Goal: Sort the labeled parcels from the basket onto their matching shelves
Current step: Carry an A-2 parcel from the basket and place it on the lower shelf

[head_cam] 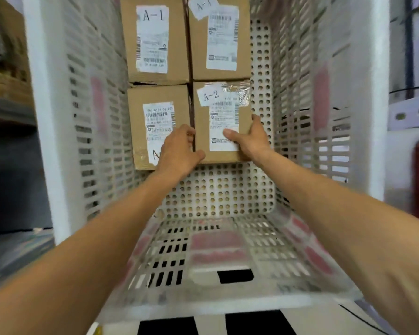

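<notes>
With both hands clamped on the brown cardboard parcel labelled A-2 [219, 122], left hand [179, 151] at its near-left edge, right hand [249, 139] opposite, I'd lift it straight from the white perforated plastic basket [218, 197], clear of the neighbouring A-marked carton [159, 126] beside my left hand.

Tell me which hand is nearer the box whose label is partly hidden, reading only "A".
Left. The left hand lies over that box's lower right corner while gripping the A-2 box's left edge. The right hand holds the A-2 box's right side, one box farther away.
</notes>
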